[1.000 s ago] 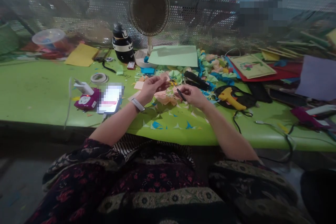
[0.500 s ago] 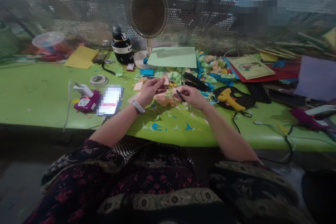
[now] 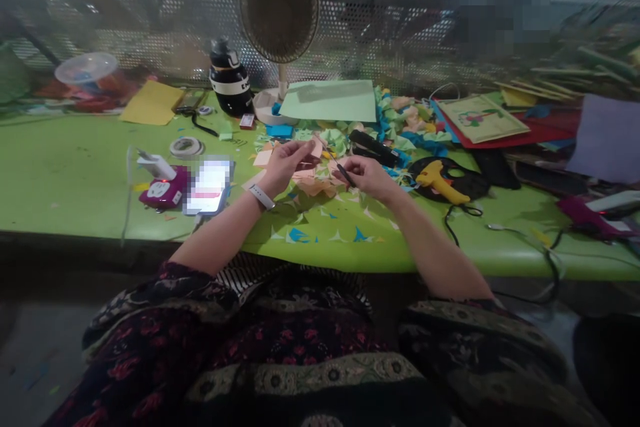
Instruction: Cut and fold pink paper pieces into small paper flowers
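Observation:
My left hand (image 3: pixel 289 163) is closed, thumb and fingers pinching a small peach-pink paper piece (image 3: pixel 317 149). Facing it, my right hand (image 3: pixel 367 177) is closed around a slim tool with a dark handle (image 3: pixel 345 175). The tool's thin metal end points up and left, at the paper; whether it touches is too fine to see, and its exact kind is unclear. Beneath and between both hands lie peach paper pieces (image 3: pixel 315 185), some folded or curled. A black stapler (image 3: pixel 373 148) rests just beyond my right hand.
Paper scraps (image 3: pixel 300 235) litter the green table (image 3: pixel 90 167) near its front edge. To the left are a phone (image 3: pixel 210 187), a purple adapter (image 3: pixel 163 192) and a tape roll (image 3: pixel 187 146). A yellow glue gun (image 3: pixel 443 181) lies right. Behind stand a fan (image 3: pixel 280 3) and a black bottle (image 3: pixel 231 83).
The whole view has shifted slightly, with the table's far side higher in frame. My hands keep the same holds; the tool's handle has tilted and moved a little within my right hand.

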Action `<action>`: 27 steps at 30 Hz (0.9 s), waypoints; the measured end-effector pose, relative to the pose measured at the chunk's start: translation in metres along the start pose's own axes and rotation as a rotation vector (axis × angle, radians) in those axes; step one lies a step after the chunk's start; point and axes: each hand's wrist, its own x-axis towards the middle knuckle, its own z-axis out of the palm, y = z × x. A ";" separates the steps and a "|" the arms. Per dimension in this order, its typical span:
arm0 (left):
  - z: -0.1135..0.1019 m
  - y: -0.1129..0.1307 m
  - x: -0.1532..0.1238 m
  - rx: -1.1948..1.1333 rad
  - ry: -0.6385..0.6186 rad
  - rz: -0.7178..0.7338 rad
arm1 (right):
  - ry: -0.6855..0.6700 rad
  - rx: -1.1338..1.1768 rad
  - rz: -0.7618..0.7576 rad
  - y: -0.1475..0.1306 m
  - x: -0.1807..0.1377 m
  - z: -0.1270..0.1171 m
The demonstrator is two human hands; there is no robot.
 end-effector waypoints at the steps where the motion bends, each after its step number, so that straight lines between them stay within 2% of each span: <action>1: 0.000 0.000 0.000 0.002 0.016 0.005 | -0.002 0.003 0.003 0.000 0.000 0.000; 3: 0.000 -0.001 0.001 0.011 0.036 0.011 | -0.012 0.009 0.011 -0.001 -0.001 0.001; 13: 0.000 0.002 -0.001 0.003 -0.022 0.003 | 0.020 -0.011 -0.018 0.001 0.001 0.004; 27: -0.002 0.001 0.000 -0.014 0.013 0.012 | 0.055 -0.039 -0.029 0.001 0.002 0.004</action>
